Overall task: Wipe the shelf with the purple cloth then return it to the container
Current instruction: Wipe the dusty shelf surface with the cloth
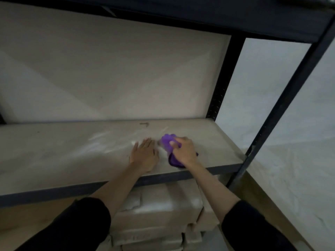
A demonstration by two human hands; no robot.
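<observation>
A dusty beige shelf board (pixel 72 153) in a black metal rack spans the middle of the view. My right hand (pixel 184 151) grips a bunched purple cloth (pixel 167 142) and presses it onto the board right of centre, near the front edge. Part of the cloth sticks out beyond my fingers and part is hidden under my palm. My left hand (pixel 145 155) lies flat on the board just left of the cloth, fingers spread, holding nothing. No container shows in this view.
Black uprights (pixel 282 105) stand at the rack's right end, and a dark upper shelf (pixel 199 13) hangs overhead. Stacked cardboard boxes (pixel 159 212) sit below the board. A small dark mark (pixel 145 124) lies near the board's back edge. A pale wall is on the right.
</observation>
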